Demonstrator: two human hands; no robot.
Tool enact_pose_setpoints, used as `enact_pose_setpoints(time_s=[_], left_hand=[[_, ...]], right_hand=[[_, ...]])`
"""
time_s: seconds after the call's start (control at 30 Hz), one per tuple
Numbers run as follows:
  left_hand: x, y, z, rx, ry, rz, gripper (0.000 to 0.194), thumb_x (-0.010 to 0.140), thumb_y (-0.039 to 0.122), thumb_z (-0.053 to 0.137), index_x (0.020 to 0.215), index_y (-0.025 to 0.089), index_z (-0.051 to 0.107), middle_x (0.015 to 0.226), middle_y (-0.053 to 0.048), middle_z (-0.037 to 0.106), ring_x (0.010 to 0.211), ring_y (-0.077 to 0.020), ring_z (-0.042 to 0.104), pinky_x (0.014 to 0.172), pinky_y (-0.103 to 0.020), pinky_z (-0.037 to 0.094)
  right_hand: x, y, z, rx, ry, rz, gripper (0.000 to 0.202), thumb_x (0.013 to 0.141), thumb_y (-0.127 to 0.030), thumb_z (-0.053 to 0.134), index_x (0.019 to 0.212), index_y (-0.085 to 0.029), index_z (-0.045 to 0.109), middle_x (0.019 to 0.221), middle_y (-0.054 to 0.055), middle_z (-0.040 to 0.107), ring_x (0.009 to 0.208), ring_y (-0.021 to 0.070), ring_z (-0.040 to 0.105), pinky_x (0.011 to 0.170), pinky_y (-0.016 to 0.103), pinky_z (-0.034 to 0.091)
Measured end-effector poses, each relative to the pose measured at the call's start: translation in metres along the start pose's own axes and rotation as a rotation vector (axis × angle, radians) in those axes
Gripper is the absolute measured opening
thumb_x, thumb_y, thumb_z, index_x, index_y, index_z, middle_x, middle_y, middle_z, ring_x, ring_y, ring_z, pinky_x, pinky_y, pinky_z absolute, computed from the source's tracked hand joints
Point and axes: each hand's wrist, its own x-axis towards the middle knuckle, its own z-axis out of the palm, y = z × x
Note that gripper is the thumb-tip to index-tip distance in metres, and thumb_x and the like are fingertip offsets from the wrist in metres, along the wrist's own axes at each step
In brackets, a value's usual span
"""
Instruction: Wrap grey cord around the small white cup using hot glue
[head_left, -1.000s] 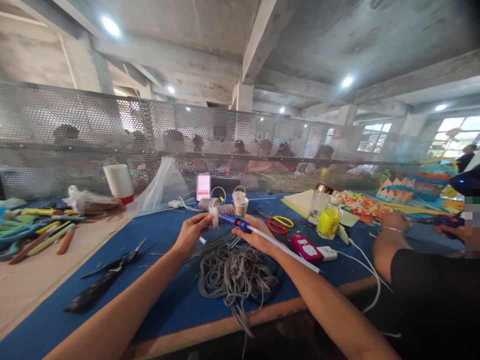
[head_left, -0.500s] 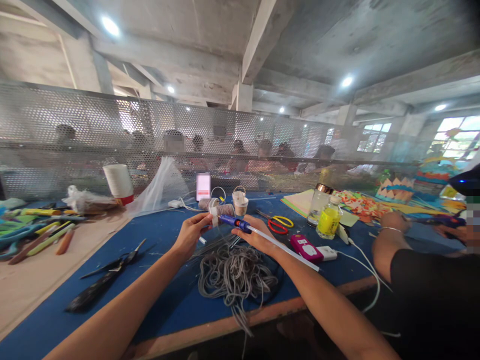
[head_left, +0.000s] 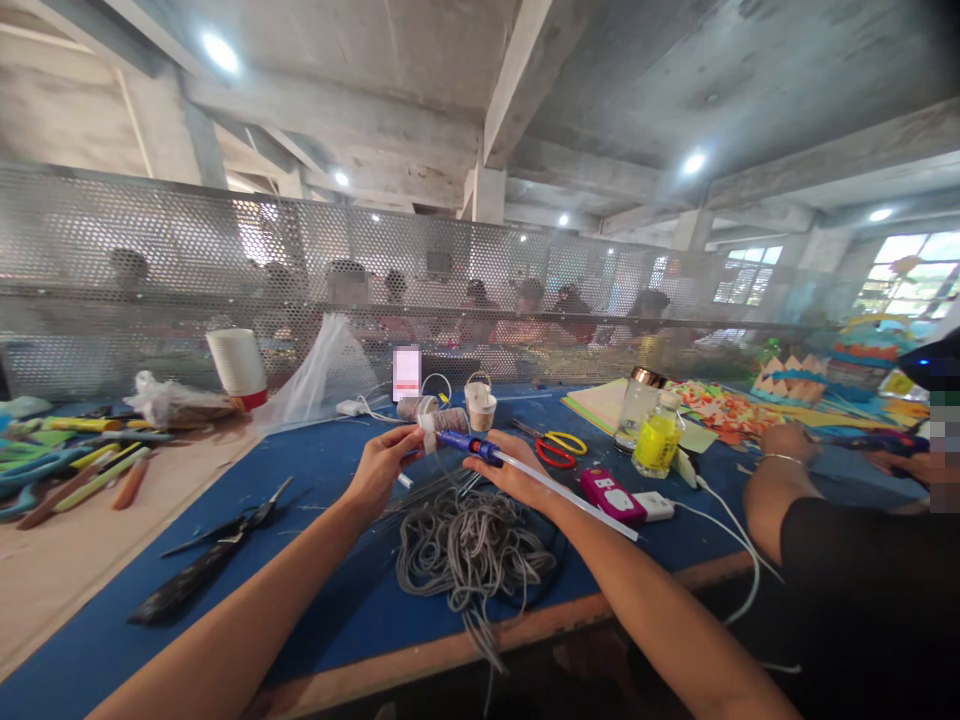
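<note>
My left hand [head_left: 386, 465] pinches a small white piece [head_left: 428, 424] in front of the wound cord rolls [head_left: 452, 419]. My right hand [head_left: 516, 468] is wrapped round a blue glue gun [head_left: 470, 445], whose tip points left and meets or nearly meets the white piece. A long clear glue stick [head_left: 570, 495] runs out of the gun's back, over my right wrist. Below both hands lies a loose heap of grey cord [head_left: 476, 550]. A small white bucket [head_left: 480, 405] stands just behind the gun.
Black pliers [head_left: 217, 550] lie left; red-yellow scissors [head_left: 559, 448], a magenta power bank [head_left: 611, 497], a yellow bottle [head_left: 657, 440] and a glass jar [head_left: 634, 408] are right. Another person's arm [head_left: 776, 480] rests at far right. Paper cups [head_left: 234, 362] stand at back left.
</note>
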Motion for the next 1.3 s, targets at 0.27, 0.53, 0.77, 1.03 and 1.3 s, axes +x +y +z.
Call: enact_pose_setpoints(time_s=[0.27, 0.53, 0.77, 1.03, 1.3], left_hand=[[-0.0007, 0.0005, 0.0011, -0.005, -0.008, 0.006, 0.032, 0.065, 0.041, 0.078, 0.086, 0.017, 0.075, 0.084, -0.006, 0.072, 0.077, -0.0168, 0.061, 0.073, -0.026, 0.047], [0.0002, 0.0, 0.0001, -0.029, -0.009, -0.012, 0.031, 0.066, 0.038, 0.078, 0.087, 0.016, 0.074, 0.083, -0.005, 0.071, 0.077, -0.0158, 0.059, 0.074, -0.026, 0.046], [0.0011, 0.0002, -0.0004, -0.051, 0.002, -0.027, 0.033, 0.064, 0.038, 0.079, 0.087, 0.015, 0.074, 0.084, -0.006, 0.071, 0.077, -0.0155, 0.059, 0.073, -0.026, 0.045], [0.0021, 0.0006, -0.0008, -0.066, -0.006, -0.025, 0.033, 0.065, 0.037, 0.079, 0.088, 0.015, 0.074, 0.085, -0.006, 0.07, 0.079, -0.0157, 0.059, 0.073, -0.026, 0.045], [0.0043, -0.0011, -0.0028, -0.088, 0.017, -0.032, 0.031, 0.064, 0.035, 0.08, 0.085, 0.014, 0.074, 0.08, -0.005, 0.068, 0.073, -0.0135, 0.057, 0.07, -0.025, 0.045]], right_hand=[[-0.0003, -0.0018, -0.0015, -0.009, 0.0, -0.002, 0.033, 0.084, -0.048, 0.058, 0.071, -0.018, 0.056, 0.07, -0.002, 0.051, 0.064, 0.0105, 0.049, 0.06, 0.021, 0.035], [-0.0001, 0.0005, 0.0001, -0.023, -0.012, -0.008, 0.033, 0.084, -0.048, 0.059, 0.073, -0.018, 0.056, 0.071, -0.002, 0.052, 0.064, 0.0099, 0.049, 0.061, 0.021, 0.034], [-0.0006, 0.0023, 0.0009, -0.034, -0.023, -0.004, 0.033, 0.084, -0.048, 0.058, 0.072, -0.018, 0.056, 0.072, -0.002, 0.053, 0.065, 0.0103, 0.049, 0.061, 0.021, 0.034], [-0.0006, 0.0001, -0.0006, -0.044, -0.045, 0.006, 0.035, 0.084, -0.05, 0.057, 0.071, -0.018, 0.053, 0.07, -0.002, 0.051, 0.063, 0.0096, 0.047, 0.06, 0.021, 0.033], [-0.0001, 0.0037, 0.0013, -0.082, -0.057, -0.01, 0.035, 0.085, -0.049, 0.057, 0.071, -0.017, 0.054, 0.069, -0.003, 0.05, 0.063, 0.0094, 0.046, 0.059, 0.021, 0.032]])
